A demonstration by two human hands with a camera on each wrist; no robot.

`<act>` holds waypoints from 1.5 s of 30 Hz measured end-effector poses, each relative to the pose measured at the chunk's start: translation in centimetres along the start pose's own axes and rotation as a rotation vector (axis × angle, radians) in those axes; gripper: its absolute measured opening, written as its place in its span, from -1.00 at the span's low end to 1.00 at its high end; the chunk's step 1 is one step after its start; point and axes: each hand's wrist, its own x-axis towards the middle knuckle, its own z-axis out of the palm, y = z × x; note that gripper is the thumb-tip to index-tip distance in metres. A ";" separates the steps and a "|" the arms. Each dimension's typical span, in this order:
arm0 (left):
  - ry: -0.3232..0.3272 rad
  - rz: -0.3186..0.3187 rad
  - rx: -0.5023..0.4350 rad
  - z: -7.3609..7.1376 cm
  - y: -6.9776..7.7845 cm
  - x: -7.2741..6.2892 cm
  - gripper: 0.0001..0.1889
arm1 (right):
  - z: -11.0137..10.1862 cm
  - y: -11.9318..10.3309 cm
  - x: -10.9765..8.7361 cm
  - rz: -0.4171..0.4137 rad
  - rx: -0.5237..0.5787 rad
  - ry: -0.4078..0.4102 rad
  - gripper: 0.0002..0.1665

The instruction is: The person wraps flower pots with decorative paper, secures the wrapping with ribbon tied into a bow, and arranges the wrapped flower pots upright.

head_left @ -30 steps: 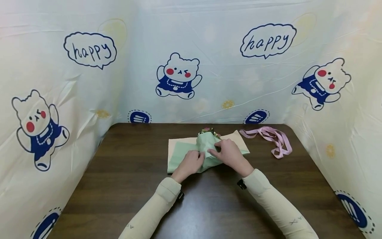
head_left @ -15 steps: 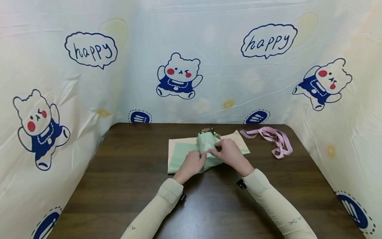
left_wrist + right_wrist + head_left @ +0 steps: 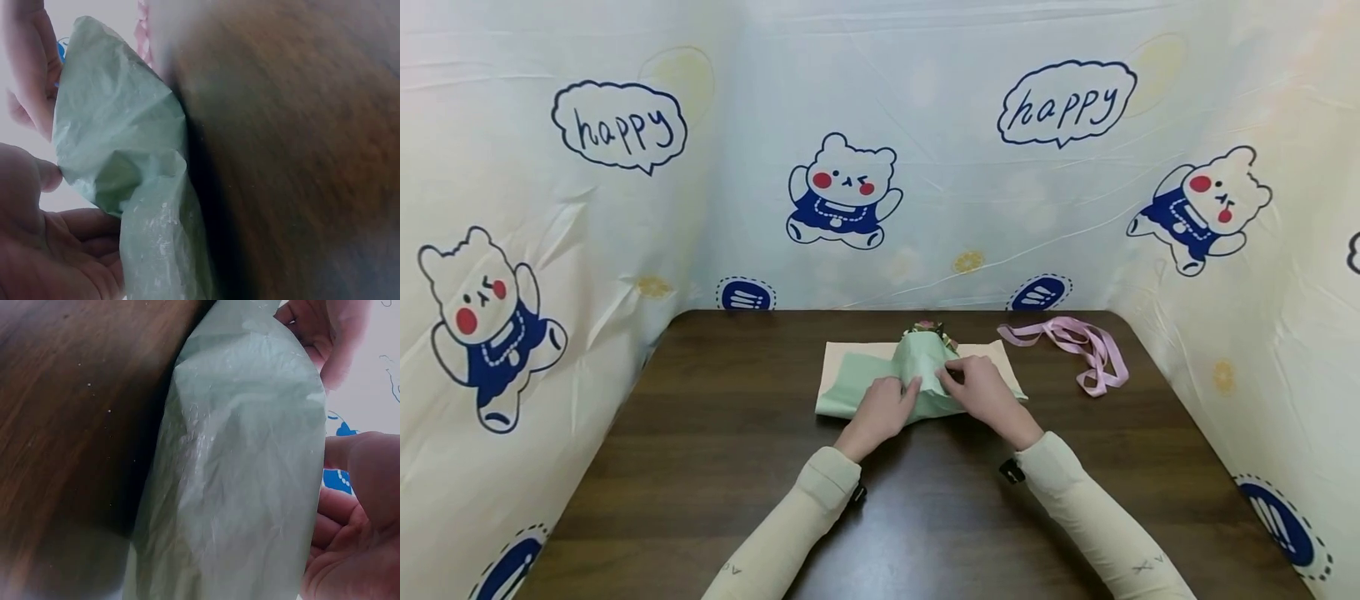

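Observation:
Green wrapping paper (image 3: pixel 917 360) is folded round a small bunch of flowers (image 3: pixel 928 327), whose heads show past its far end. Beneath it lies a cream sheet (image 3: pixel 841 358). My left hand (image 3: pixel 882 412) grips the folded green paper from the left, thumb towards the middle. From the right, my right hand (image 3: pixel 985 392) holds the fold's edge between thumb and fingers. In the left wrist view, the fingers of the left hand (image 3: pixel 56 256) go in behind the crumpled paper (image 3: pixel 119 119). The right wrist view has the right hand (image 3: pixel 369 512) at the paper's edge, fingertips hidden behind it.
A loosely looped pink ribbon (image 3: pixel 1093 350) lies at the back right of the dark wooden table (image 3: pixel 722 467). Pale cloth printed with bears and "happy" bubbles (image 3: pixel 1067 104) stands along the back and both sides.
The near edge of the paper has shifted slightly away from me and its left corner has tipped up. The cream sheet's right back corner sits lower. Both hands stay at the fold.

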 end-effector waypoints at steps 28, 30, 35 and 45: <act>0.099 -0.006 0.118 0.2 1.3 -0.6 -0.48 | 0.8 -1.5 0.3 0.064 -0.196 -0.052 -0.50; 0.095 -0.004 0.111 0.3 1.3 -0.6 -0.45 | 0.9 -1.5 0.3 0.063 -0.205 -0.049 -0.52; 0.076 -0.010 0.119 0.4 1.3 -0.6 -0.39 | 1.2 -1.6 0.5 0.074 -0.190 -0.020 -0.45; -0.001 -0.003 0.043 -0.2 0.7 -0.6 -0.46 | 1.8 -2.0 1.2 0.096 -0.174 0.134 -0.27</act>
